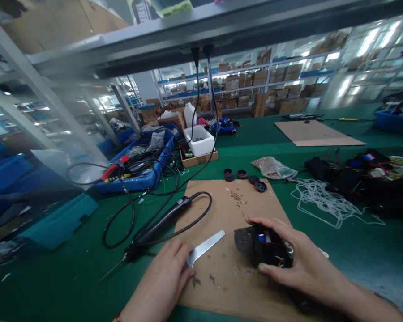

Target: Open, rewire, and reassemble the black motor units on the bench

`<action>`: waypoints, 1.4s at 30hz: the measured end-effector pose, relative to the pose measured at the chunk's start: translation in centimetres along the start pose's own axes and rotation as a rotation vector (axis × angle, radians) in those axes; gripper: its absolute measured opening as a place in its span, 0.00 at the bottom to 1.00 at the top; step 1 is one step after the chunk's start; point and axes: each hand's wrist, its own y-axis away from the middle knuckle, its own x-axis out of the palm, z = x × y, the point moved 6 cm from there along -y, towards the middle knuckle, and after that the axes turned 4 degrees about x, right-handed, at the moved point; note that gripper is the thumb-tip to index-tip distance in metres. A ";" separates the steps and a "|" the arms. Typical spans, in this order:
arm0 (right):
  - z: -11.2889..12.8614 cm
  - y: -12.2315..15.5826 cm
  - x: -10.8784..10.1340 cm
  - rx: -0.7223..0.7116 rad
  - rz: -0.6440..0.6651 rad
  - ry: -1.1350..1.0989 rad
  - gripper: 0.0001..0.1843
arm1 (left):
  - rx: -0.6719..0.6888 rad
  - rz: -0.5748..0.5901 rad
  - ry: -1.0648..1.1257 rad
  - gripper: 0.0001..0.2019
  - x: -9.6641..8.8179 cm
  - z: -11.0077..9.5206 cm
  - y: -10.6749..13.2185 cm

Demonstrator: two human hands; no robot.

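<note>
Clock centred on cardboard mat (235,295), 12 = away from the wearer. Blue bin (137,183) at 10: loaded with cables, a red-handled tool (112,170) and clear plastic bags. White foam box (206,146) at 11: small grey parts inside, exact type can't be made out; it is set on a shallow carton (203,160). Clear bag (275,167) at 1: filled with small brass-coloured pieces. Second blue bin (394,123) at 2, far side, cut off by the frame; dark items inside.

Right hand (305,255) is brought in from 4, palm turned inward. Black device (246,241) is gripped between thumb below and fingers above, over the mat at 3; blue part exposed in its opening. Left hand (166,268) is brought in from 8, palm down, fingers curled; metal blade (208,245) is pinched at its near end, tip pointed to 1. Corded screwdriver (163,223) is laid just beyond that hand, bit aimed toward 8.
</note>
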 end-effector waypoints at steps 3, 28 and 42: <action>0.1 0.1 0.5 -0.040 0.006 0.032 0.34 | -0.032 0.070 0.045 0.11 -0.7 0.1 -0.9; 0.9 0.3 1.1 -0.151 -0.003 -0.001 0.35 | -0.126 0.215 1.000 0.22 -0.1 -3.4 0.9; 0.8 -0.3 0.5 -0.142 -0.003 -0.021 0.32 | 0.325 0.115 -0.072 0.21 -1.6 -5.5 0.8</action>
